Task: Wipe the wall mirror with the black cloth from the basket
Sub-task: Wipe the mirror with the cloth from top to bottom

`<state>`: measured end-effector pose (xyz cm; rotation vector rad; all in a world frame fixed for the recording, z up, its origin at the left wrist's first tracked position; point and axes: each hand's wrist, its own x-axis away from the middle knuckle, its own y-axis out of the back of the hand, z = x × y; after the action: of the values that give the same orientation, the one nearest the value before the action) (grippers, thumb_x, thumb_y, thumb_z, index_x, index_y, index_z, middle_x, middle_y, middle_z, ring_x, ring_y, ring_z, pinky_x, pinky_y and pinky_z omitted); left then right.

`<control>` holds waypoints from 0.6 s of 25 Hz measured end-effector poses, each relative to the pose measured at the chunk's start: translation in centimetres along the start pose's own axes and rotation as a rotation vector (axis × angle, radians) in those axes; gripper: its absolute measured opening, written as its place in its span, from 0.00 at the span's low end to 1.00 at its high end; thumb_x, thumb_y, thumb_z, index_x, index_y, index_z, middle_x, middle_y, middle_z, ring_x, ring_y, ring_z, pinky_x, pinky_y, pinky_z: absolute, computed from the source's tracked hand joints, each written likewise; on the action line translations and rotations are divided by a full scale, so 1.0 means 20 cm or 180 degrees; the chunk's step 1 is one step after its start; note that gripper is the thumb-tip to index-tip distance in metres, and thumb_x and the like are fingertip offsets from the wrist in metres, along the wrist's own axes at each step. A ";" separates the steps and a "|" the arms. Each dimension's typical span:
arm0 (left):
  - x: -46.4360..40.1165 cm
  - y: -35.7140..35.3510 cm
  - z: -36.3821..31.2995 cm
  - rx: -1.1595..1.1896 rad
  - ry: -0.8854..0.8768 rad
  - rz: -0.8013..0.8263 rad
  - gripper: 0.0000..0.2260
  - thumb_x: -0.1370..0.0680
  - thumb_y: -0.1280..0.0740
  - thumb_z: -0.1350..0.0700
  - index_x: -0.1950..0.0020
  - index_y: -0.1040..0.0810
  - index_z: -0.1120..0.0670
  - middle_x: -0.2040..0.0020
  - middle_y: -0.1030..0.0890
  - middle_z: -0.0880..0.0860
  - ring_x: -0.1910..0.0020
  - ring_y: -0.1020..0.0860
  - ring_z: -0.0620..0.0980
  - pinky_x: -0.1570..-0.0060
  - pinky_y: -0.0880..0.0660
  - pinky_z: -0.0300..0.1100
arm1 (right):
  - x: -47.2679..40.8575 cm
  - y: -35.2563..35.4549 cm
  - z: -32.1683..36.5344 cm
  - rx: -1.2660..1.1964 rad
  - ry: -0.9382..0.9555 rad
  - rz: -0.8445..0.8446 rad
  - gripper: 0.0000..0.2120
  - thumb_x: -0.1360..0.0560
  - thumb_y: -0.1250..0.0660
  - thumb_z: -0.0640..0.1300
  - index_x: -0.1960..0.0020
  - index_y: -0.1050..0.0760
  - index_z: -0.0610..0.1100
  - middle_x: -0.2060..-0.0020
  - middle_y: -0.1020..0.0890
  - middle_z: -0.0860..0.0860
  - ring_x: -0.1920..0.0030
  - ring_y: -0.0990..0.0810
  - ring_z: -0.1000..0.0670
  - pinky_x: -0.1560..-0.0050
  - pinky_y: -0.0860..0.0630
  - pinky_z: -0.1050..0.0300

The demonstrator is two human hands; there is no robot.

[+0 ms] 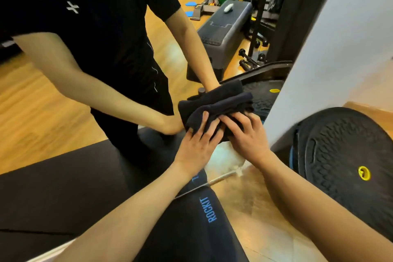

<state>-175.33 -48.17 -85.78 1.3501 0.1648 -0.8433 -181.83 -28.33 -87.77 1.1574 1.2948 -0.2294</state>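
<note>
The wall mirror [53, 102] fills the left and middle of the view and reflects me in a black shirt. A folded black cloth [209, 110] lies flat against the glass low down, with its reflection just above it. My left hand [196, 142] presses on the cloth's lower left part with fingers spread and fairly straight. My right hand [246, 134] presses beside it on the lower right part, fingers slightly bent, the two hands touching at the fingertips. The basket is not in view.
A white pillar [340, 49] borders the mirror on the right. A black balance disc [350, 155] with a yellow plug leans at its foot. A black mat marked ROCKIT [202, 219] lies under my arms. Reflected behind me are a step bench and coloured weight plates.
</note>
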 end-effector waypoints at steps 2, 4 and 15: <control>-0.10 -0.06 -0.09 0.0013 -0.0069 0.0004 0.23 0.19 0.37 0.55 0.24 0.36 0.54 0.22 0.42 0.58 0.20 0.53 0.65 0.36 0.23 0.55 | 0.06 0.00 -0.12 -0.0014 -0.0178 0.0033 0.39 0.26 0.22 0.46 0.22 0.39 0.51 0.29 0.33 0.46 0.34 0.32 0.40 0.40 0.25 0.49; -0.19 -0.10 -0.18 0.0028 -0.0044 0.0030 0.22 0.18 0.39 0.56 0.24 0.35 0.54 0.22 0.43 0.58 0.19 0.57 0.65 0.38 0.22 0.54 | 0.10 0.01 -0.22 -0.0029 -0.0259 0.0098 0.40 0.27 0.21 0.46 0.22 0.40 0.52 0.29 0.33 0.46 0.34 0.34 0.40 0.39 0.25 0.48; -0.38 -0.36 -0.46 0.0077 -0.0076 -0.0012 0.20 0.17 0.45 0.59 0.24 0.33 0.54 0.23 0.42 0.61 0.20 0.54 0.66 0.40 0.23 0.53 | 0.29 -0.08 -0.53 -0.0220 -0.0626 -0.0032 0.18 0.18 0.34 0.46 0.30 0.33 0.50 0.32 0.33 0.47 0.37 0.35 0.38 0.40 0.27 0.50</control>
<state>-181.91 -36.42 -89.50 1.3624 0.1389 -0.8666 -187.67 -18.37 -91.79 1.0429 1.1271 -0.2964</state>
